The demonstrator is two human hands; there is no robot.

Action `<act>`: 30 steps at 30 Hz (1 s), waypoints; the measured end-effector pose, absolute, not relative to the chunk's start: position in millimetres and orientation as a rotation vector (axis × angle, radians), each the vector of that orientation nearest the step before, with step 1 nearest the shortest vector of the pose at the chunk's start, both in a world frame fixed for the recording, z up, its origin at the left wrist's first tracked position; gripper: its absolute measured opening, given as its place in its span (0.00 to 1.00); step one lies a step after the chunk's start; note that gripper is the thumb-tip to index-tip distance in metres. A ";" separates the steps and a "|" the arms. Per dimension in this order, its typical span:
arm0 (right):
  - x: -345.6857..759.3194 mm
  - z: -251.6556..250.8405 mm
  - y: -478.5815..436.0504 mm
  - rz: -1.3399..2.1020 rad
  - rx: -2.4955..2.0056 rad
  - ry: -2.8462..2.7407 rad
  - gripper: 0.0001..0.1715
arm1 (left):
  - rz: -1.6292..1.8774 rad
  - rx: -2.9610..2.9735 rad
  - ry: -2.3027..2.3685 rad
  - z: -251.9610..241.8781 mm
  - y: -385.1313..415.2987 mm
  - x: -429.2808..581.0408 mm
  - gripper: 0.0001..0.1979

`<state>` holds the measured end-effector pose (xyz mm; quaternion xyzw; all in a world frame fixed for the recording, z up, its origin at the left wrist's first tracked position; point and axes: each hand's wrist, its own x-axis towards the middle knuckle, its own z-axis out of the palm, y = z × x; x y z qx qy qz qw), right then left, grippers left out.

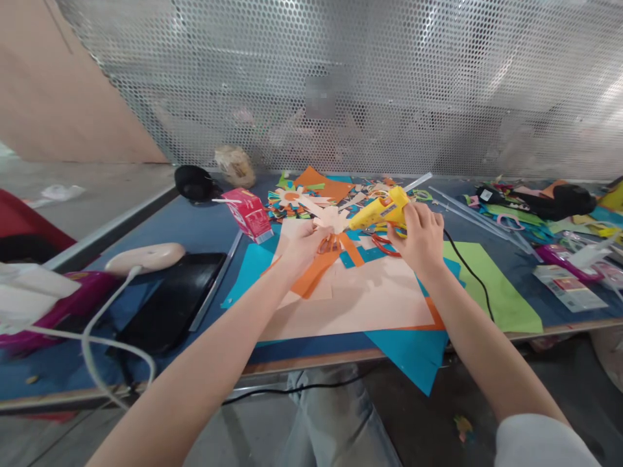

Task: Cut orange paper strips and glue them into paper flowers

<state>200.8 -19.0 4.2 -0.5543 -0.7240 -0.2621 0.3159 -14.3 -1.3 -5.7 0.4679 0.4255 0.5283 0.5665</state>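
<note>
My right hand (422, 235) is closed around the grip of a yellow hot glue gun (380, 209), whose nozzle points left at a pale peach paper cut-out (332, 218). My left hand (304, 241) pinches that cut-out from below, fingers closed on it. An orange paper strip shape (324, 264) lies under the left hand on a large peach sheet (370, 298). The gun's black cord (470, 271) trails right over a green sheet (491, 285). Red-handled scissors (384, 244) lie beneath the gun.
A pink carton (250, 214), a black tablet (178, 298), a metal ruler (217, 282) and a white cable (104, 331) lie at left. Clear glue sticks (479, 217) and packets (567, 285) sit at right. Colored paper scraps (311, 188) crowd the back, before a perforated metal screen (341, 84).
</note>
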 end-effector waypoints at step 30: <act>200.8 3.0 -18.2 -0.768 -1.339 -1.962 0.18 | 1.317 1.042 1.083 -4.7 1.0 -16.8 0.08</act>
